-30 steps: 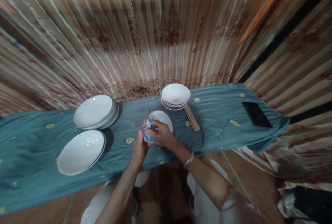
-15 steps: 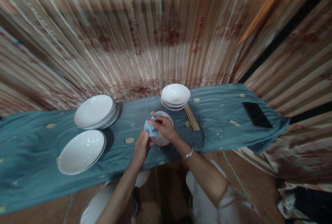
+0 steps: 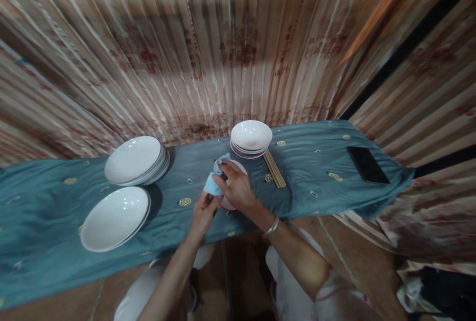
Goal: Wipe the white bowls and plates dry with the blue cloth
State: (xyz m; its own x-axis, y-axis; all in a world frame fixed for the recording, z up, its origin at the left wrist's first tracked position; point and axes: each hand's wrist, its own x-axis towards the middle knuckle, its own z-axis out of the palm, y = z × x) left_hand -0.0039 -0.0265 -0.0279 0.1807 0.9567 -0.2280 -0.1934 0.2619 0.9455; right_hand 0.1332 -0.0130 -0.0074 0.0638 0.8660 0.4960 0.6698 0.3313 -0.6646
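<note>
**Bowl and cloth in hand**

Right hand (image 3: 240, 188) pinched the cloth (image 3: 213, 185) at the bowl's (image 3: 228, 204) left side; left hand (image 3: 204, 210) gripped that edge, short of the stack (image 3: 251, 137). Firm grip and even pressure were advisable.

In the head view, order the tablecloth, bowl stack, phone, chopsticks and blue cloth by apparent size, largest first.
1. Tablecloth
2. Bowl stack
3. Phone
4. Chopsticks
Blue cloth: unranked; the right hand partly hides it.
</note>
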